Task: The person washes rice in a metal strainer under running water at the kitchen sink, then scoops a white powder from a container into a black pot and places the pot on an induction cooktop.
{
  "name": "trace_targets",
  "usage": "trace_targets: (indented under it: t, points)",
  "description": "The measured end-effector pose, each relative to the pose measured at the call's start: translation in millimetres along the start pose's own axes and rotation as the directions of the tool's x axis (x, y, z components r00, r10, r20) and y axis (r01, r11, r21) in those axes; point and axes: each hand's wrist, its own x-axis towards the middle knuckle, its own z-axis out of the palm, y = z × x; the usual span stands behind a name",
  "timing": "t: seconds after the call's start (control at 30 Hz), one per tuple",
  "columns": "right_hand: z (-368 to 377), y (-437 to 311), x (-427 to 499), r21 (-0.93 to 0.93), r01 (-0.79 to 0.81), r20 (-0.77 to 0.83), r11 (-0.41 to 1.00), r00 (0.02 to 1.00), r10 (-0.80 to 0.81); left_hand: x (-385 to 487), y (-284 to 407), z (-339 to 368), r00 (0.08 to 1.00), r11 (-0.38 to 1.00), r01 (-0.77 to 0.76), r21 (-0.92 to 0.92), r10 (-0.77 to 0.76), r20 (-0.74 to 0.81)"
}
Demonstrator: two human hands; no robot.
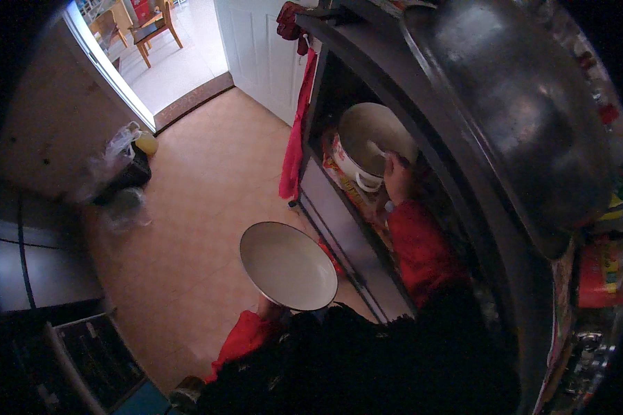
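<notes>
A white enamel pot (347, 162) with a printed pattern and a side handle stands inside a dark cabinet compartment, its mouth uncovered. My right hand (397, 179) reaches over its near rim and grips a utensil, seemingly a spoon (377, 149), whose pale end is inside the pot. What lies at the pot's bottom is too dim to tell. Low in front of my body, my left hand (269, 308) holds a round cream enamel piece (289, 265) with a dark rim, a lid or shallow dish. It is tilted, hollow side up, and hides most of that hand's fingers.
Printed packaging (354, 188) lies under the pot. A red cloth (296, 150) hangs at the compartment's edge. Over it, on the right, sits a large dark metal vessel (514, 98). Plastic bags (119, 150) rest on the tiled floor (202, 171) by the wall, near an open doorway.
</notes>
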Motion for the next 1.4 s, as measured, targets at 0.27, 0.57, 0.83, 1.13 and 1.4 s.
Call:
trace_targets:
  t: [0.27, 0.57, 0.83, 1.13, 1.4]
  points:
    - [16, -8, -1, 0.172, 0.232, -0.051, 0.957, 0.973, -0.227, 2, 4, 0, 1.0, 1.0, -0.005, 0.01, 0.005, -0.013]
    - [27, 36, 6, 0.498, -0.233, 0.045, 0.836, 0.969, 0.243, 5, 7, 8, 1.0, 0.999, -0.014, 0.041, 0.015, -0.025]
    - [5, 109, 4, 0.801, -0.496, 0.316, 0.336, 0.826, 0.466, 19, 26, 71, 0.988, 0.957, -0.056, 0.284, 0.093, -0.12]
    - [-85, 44, -69, 0.887, -0.364, 0.218, 0.284, 0.873, 0.437, 91, 77, 247, 0.754, -0.441, -0.218, 0.871, 0.491, 0.437]
    - [-181, -22, -183, 0.882, -0.371, -0.017, 0.289, 0.587, 0.809, 185, 65, 369, 0.754, -0.886, -0.392, 0.25, -0.154, 0.638]
